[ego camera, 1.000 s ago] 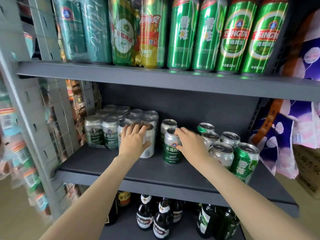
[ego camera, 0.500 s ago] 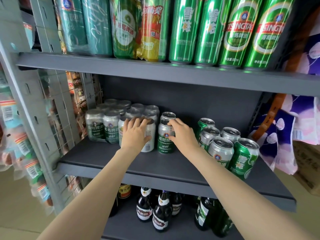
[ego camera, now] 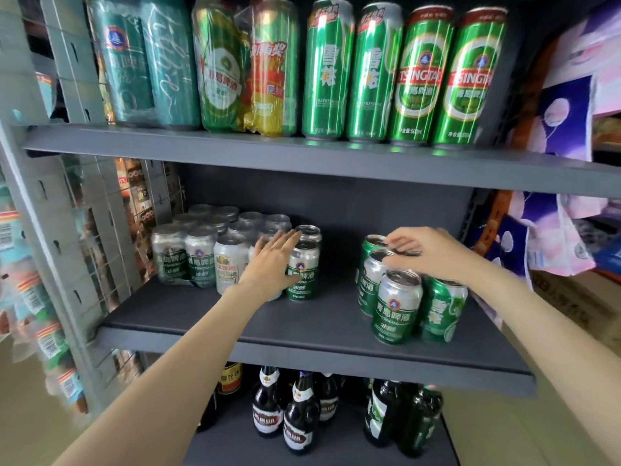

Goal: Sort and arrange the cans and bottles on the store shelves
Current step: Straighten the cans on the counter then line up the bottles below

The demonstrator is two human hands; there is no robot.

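On the grey middle shelf [ego camera: 302,327] a silver-and-green can [ego camera: 304,274] stands upright beside a shrink-wrapped pack of short cans [ego camera: 198,253]. My left hand [ego camera: 272,264] lies flat against the left side of that can, fingers straight. To the right stands a loose cluster of green cans [ego camera: 396,304]. My right hand [ego camera: 420,250] reaches over the cluster's back cans, its fingertips touching the can tops; I cannot tell whether it holds one.
Tall green and teal cans [ego camera: 356,72] line the upper shelf. Dark glass bottles [ego camera: 299,415] stand on the lower shelf. A grey perforated upright [ego camera: 50,230] frames the left side; purple packaged goods [ego camera: 557,230] hang at the right.
My right hand let go of the silver-and-green can and moved right to the green cluster. My left hand shifted right from the white can to that can's side.
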